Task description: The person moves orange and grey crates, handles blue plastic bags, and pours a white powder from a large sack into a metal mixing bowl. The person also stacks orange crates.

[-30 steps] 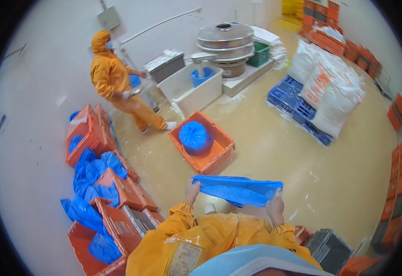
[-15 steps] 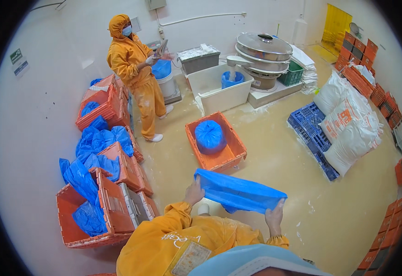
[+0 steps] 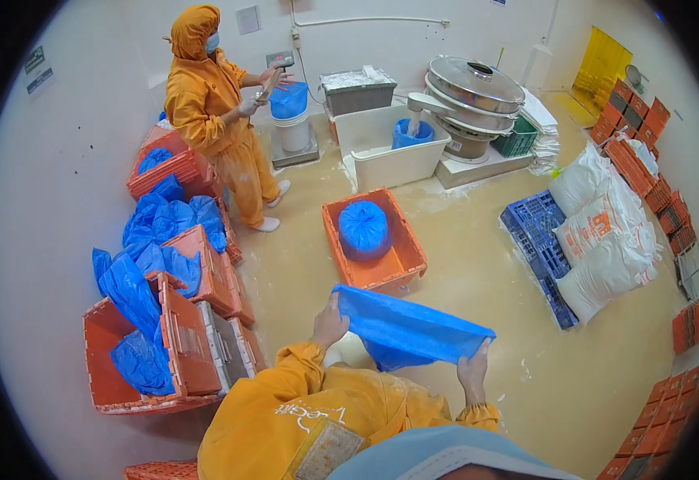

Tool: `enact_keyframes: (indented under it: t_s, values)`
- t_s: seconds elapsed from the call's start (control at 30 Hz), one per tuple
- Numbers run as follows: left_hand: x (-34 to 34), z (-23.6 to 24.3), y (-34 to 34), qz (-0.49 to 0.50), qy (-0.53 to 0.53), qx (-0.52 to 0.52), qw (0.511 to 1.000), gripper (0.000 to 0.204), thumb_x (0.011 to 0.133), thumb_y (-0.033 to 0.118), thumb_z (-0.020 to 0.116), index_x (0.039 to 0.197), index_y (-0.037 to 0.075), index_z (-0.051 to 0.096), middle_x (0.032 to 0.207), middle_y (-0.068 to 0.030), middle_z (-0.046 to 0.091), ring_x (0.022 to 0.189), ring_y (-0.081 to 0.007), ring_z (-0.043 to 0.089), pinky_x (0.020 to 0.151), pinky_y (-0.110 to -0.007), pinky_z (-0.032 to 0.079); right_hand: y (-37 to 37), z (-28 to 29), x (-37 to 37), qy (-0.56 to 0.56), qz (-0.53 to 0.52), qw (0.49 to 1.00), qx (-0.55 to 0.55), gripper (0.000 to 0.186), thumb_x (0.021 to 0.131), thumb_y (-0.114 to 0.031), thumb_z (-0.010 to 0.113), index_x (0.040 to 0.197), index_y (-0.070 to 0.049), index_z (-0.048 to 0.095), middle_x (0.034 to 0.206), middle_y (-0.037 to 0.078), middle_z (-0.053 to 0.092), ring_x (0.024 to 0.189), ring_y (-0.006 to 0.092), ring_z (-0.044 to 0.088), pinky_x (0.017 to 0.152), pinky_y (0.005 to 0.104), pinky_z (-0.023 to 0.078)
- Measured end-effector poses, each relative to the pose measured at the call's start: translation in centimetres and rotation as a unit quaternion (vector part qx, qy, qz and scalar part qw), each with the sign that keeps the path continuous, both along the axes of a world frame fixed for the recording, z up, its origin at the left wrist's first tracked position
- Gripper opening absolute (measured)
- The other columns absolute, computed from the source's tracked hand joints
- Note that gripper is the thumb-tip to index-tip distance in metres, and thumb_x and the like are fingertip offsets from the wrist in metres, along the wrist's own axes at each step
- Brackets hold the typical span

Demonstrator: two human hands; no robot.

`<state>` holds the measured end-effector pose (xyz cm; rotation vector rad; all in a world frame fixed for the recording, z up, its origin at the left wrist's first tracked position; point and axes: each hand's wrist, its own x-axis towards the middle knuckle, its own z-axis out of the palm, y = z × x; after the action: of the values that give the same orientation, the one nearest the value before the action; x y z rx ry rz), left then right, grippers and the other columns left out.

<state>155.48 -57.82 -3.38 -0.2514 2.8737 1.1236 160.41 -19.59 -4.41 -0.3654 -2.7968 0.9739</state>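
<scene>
A blue plastic bag (image 3: 409, 324) is stretched sideways in front of my body, its upper edge folded into a wide band. My left hand (image 3: 331, 322) is closed on the bag's left end. At the right end, lower down, my right hand (image 3: 473, 366) pinches the other corner. Just beyond the bag, an orange crate (image 3: 401, 268) sits on the floor. Inside that crate stands a filled blue bag (image 3: 364, 230), gathered at its top. Both of my forearms are in orange sleeves.
Stacked orange crates (image 3: 193, 352) with loose blue bags (image 3: 129, 292) line the left wall. A co-worker (image 3: 213, 120) in orange holds a scoop-like object beside a white bucket (image 3: 292, 134). A round metal sifter (image 3: 477, 96) stands behind; white sacks (image 3: 605, 232) lie on a blue pallet (image 3: 537, 240).
The view has shifted slightly. I still hold the bag stretched between both hands, with more of it hanging below the band. The co-worker has the scoop-like object lower, nearer the bucket.
</scene>
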Motion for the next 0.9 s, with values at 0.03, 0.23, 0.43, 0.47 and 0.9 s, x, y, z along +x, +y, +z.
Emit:
enact_keyframes:
  t_s: [0.03,0.23,0.43,0.47,0.9]
  values:
    - [0.6,1.1,-0.2,0.034,-0.009,0.011,0.999,0.075,0.075,0.012,0.05,0.144,0.003,0.02,0.12,-0.0279,0.053,0.108,-0.0427,0.054,0.092,-0.048,0.044,-0.3,-0.5,0.0,0.077,0.006,0.997,0.017,0.083,0.07,-0.005,0.057,0.139,0.013,0.017,0.113,0.032,0.056,0.104,0.0433,0.056,0.09,0.042,0.046]
    - [-3.5,-5.6,-7.2,-0.111,0.116,0.033,0.986,0.059,0.077,0.007,0.047,0.135,0.001,0.041,0.122,-0.0205,0.056,0.096,-0.0334,0.062,0.082,-0.043,0.049,2.2,6.4,-3.7,-0.248,0.144,0.923,-0.255,0.074,0.072,-0.004,0.061,0.138,0.009,0.029,0.114,0.018,0.059,0.101,0.0259,0.061,0.087,0.0351,0.049]
    - [-8.1,7.1,-10.0,0.022,0.1,0.452,0.886,0.048,0.074,0.003,0.043,0.118,0.0,0.058,0.109,-0.01,0.062,0.095,-0.017,0.056,0.087,-0.03,0.044,-4.9,12.8,-9.5,0.147,0.152,0.863,-0.459,0.054,0.075,-0.007,0.071,0.124,0.004,0.051,0.104,0.007,0.063,0.09,0.0165,0.061,0.08,0.0315,0.053]
    - [-9.3,7.4,-8.8,-0.001,0.151,0.466,0.872,0.045,0.073,0.003,0.042,0.112,0.0,0.062,0.105,-0.0099,0.063,0.094,-0.0172,0.056,0.088,-0.031,0.043,-6.8,11.8,-10.4,-0.012,0.208,0.88,-0.428,0.054,0.074,-0.011,0.074,0.121,0.004,0.052,0.106,0.007,0.062,0.093,0.0172,0.06,0.082,0.0321,0.051]
    - [-7.7,4.5,-13.5,-0.062,0.186,0.458,0.867,0.059,0.081,0.02,0.068,0.131,0.002,0.043,0.123,-0.0136,0.054,0.115,-0.0225,0.051,0.101,-0.035,0.038,-35.5,13.1,-17.6,-0.034,0.351,0.82,-0.45,0.055,0.076,-0.02,0.073,0.122,0.002,0.052,0.119,0.014,0.057,0.11,0.024,0.054,0.094,0.0344,0.045]
